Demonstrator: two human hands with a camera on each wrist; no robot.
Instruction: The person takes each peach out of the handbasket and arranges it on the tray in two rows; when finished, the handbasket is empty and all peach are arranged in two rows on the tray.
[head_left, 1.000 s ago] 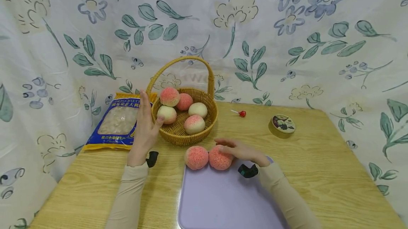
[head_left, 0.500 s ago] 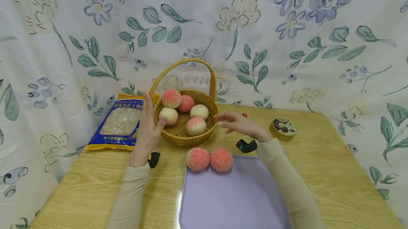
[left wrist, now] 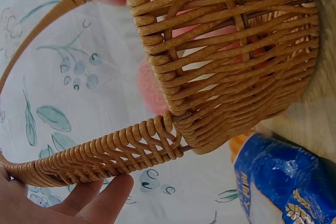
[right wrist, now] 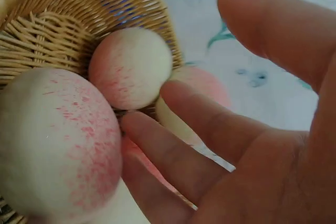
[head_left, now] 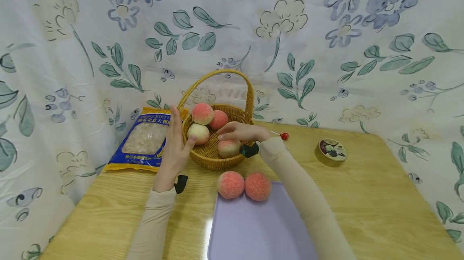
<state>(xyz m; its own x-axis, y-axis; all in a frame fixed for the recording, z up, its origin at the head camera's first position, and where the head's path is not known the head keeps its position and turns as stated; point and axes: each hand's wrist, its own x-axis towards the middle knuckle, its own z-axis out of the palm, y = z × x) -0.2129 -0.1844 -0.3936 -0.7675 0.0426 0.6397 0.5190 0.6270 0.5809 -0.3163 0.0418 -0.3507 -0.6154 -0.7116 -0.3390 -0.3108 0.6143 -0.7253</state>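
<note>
Pink-and-cream peaches, such as one at the back left (head_left: 202, 114) and one at the front (head_left: 229, 148), lie in a wicker basket (head_left: 208, 164). My right hand (head_left: 244, 131) reaches over the basket's right side, hiding a pale peach seen there earlier. In the right wrist view its fingers spread loosely beside a large peach (right wrist: 73, 145), gripping nothing. My left hand (head_left: 175, 151) stands upright at the basket's left side, fingers straight, thumb near the rim. In the left wrist view its fingertips (left wrist: 113, 195) lie along the basket handle (left wrist: 105, 156).
Two pink peaches (head_left: 230, 184) sit side by side at the far left corner of a lilac tray (head_left: 253, 228). A blue-and-yellow pasta bag (head_left: 145, 139) lies left of the basket. To the right are a red lollipop (head_left: 284, 135) and a round tin (head_left: 331, 151).
My right hand has left the right-hand peach on the tray and moved up and left, over the basket. My left hand keeps its place; the whole view has shifted slightly.
</note>
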